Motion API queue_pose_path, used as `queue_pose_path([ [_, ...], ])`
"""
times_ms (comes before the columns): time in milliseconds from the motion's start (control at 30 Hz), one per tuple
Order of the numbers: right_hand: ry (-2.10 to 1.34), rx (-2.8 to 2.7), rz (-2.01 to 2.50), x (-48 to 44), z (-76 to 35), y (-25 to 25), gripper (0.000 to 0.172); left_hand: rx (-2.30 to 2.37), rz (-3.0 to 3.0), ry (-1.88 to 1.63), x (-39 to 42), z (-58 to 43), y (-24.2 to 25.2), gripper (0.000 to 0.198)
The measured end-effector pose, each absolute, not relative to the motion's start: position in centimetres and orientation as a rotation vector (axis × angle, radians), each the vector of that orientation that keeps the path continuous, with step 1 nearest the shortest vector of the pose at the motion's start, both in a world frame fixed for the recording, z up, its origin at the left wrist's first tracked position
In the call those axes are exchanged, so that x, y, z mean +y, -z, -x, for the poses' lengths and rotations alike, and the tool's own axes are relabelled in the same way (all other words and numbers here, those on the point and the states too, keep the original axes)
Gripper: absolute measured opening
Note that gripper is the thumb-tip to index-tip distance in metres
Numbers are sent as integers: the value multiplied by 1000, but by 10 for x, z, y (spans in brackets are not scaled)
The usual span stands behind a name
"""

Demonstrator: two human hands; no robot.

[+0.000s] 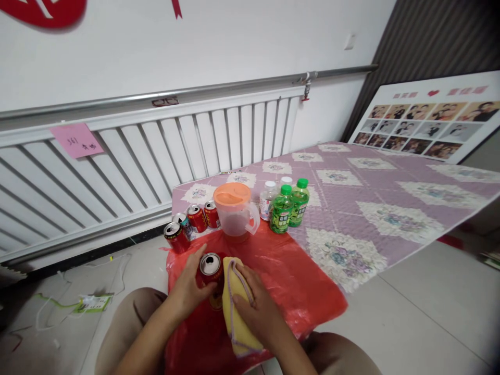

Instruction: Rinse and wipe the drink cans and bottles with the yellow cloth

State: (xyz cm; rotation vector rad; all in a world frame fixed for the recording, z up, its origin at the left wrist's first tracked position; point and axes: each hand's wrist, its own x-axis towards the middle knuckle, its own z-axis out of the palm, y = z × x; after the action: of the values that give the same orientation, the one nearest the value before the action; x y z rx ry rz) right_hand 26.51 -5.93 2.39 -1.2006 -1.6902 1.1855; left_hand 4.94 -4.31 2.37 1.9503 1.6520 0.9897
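My left hand (190, 289) is wrapped round a red drink can (211, 269) that stands upright on a red plastic sheet (289, 281). My right hand (255, 307) presses a yellow cloth (233, 291) against the can's right side, fingers closed on the cloth. The can's top is silver with an opened tab hole. Both hands are near the front edge, just above my knees.
Several more red cans (191, 223) stand at the back left. A clear jug with an orange lid (235, 209), two green bottles (288, 208) and two white-capped bottles (269, 198) stand behind. A purple quilted mattress (371, 208) spreads right. A white radiator (136, 156) lines the wall.
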Motion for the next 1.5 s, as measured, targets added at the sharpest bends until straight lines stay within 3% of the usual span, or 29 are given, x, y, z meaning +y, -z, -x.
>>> queue_pose_path([
  [433,-1199,-1672,1187,-59,-266,-23,65,1500,-1843,-902,-49,-46,-38,85],
  [767,-1166,-1698,1165,-61,-266,-24,62,1796,-1816,-1101,-42,-57,-17,88],
  [1100,-1173,-1702,1146,-61,-267,-20,63,1540,-1747,-1009,-50,-50,-32,81],
  [1500,-1160,-1767,1133,-65,-266,-27,63,1749,-1751,-1249,-43,-64,-16,76],
])
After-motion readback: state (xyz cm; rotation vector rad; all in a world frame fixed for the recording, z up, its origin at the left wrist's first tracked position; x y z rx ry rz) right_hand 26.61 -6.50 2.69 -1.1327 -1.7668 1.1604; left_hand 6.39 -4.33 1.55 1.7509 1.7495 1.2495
